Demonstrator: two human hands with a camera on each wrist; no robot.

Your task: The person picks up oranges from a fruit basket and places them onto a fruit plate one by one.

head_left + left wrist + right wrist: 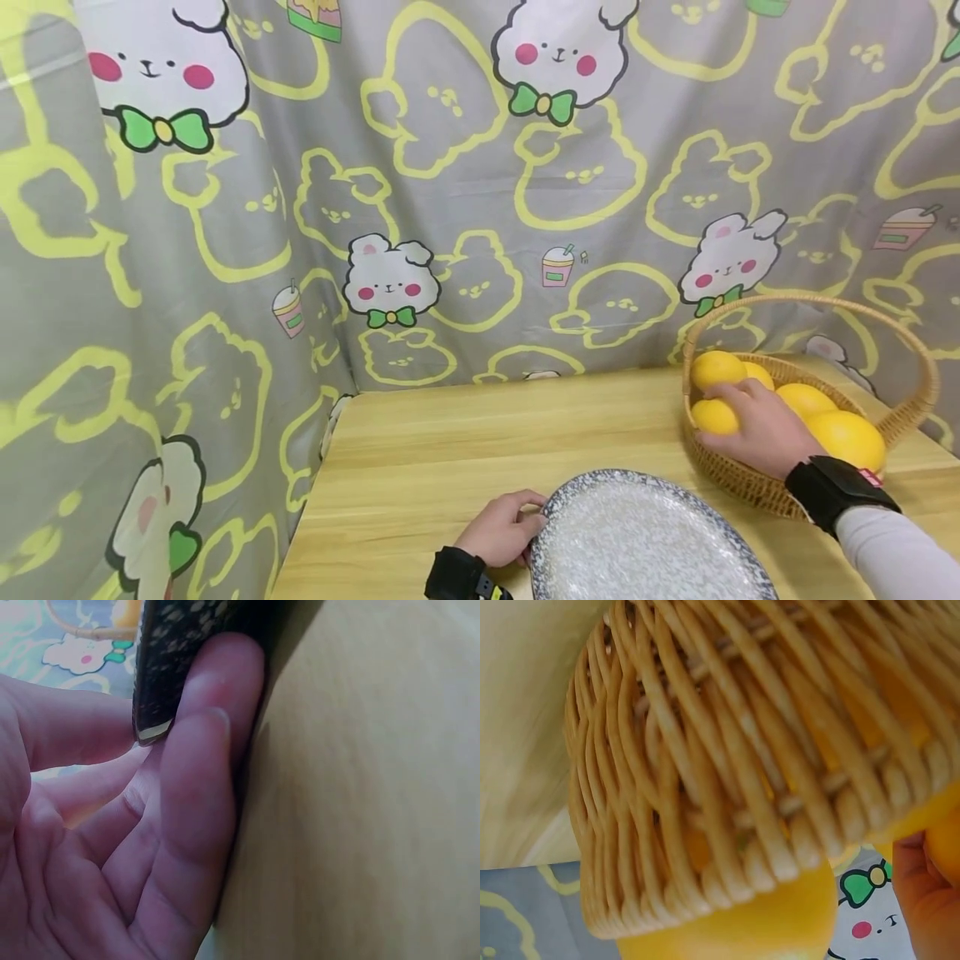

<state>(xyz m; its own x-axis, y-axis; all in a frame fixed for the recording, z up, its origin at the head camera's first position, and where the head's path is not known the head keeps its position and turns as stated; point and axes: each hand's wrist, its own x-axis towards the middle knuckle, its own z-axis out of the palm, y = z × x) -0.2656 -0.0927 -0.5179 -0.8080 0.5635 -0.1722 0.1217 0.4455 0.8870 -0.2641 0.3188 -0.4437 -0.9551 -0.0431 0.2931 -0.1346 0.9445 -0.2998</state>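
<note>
Speckled plate point(637, 542) lay nearest on the wooden table point(420, 450), its rim pinched by the left hand point(504, 530), apparently steadying it, while the right hand point(761, 429), well apart, curled over an orange point(714, 416) in the wicker basket point(911, 412).

Left hand point(501, 528) grips the near-left rim of a speckled plate point(637, 542) at the desk's point(450, 450) front edge, fingers curled on the rim. Right hand point(757, 429) reaches into a wicker basket point(750, 487) w/ hoop handle, just right of the plate, fingers over a yellow fruit point(714, 416); approx. 4 more yellow fruits beside it. Black wrist straps on both arms. Cartoon-print curtain point(450, 208) behind & at left.
</note>
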